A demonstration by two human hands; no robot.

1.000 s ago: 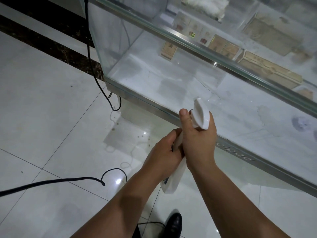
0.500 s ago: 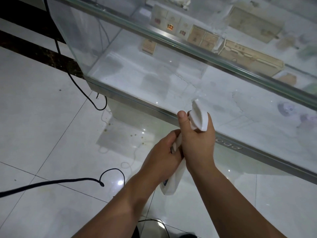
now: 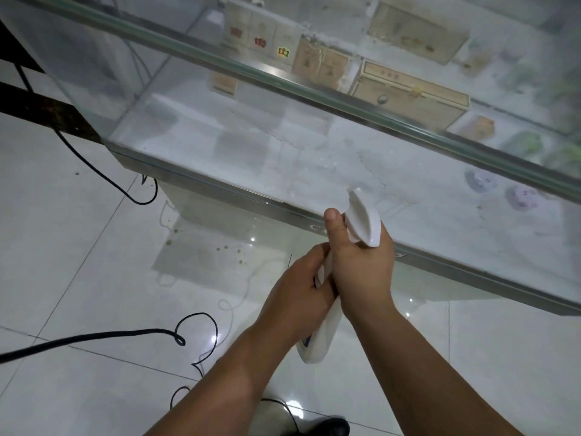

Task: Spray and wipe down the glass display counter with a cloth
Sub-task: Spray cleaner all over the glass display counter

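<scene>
My right fingers [image 3: 385, 247] are curled round the neck of one white spray bottle [image 3: 364, 220]. The thumb [image 3: 331, 221] stands straight up beside the bottle's head. The right hand [image 3: 361, 272] grips just under that head. Below it, my left hand [image 3: 298, 287] wraps the body of the same bottle, and the two hands touch each other. The bottle's bottom end pokes out beneath both hands, tilted toward my left forearm.

The bottle's head sits in front of the lower front edge of the glass counter [image 3: 220, 184], with its nose aimed at the front pane. I cannot tell whether it touches the glass.

Inside the counter, behind cloudy glass, I count perhaps four tan boxes [image 3: 408, 92], though smears make that count unsure.

On the white tiled floor [image 3: 78, 247] lie two black cables. One [image 3: 94, 165] trails down from the counter's left corner. The other [image 3: 94, 335] comes in from the left and curls into a loop. One black shoe [image 3: 327, 427] shows at the bottom edge.
</scene>
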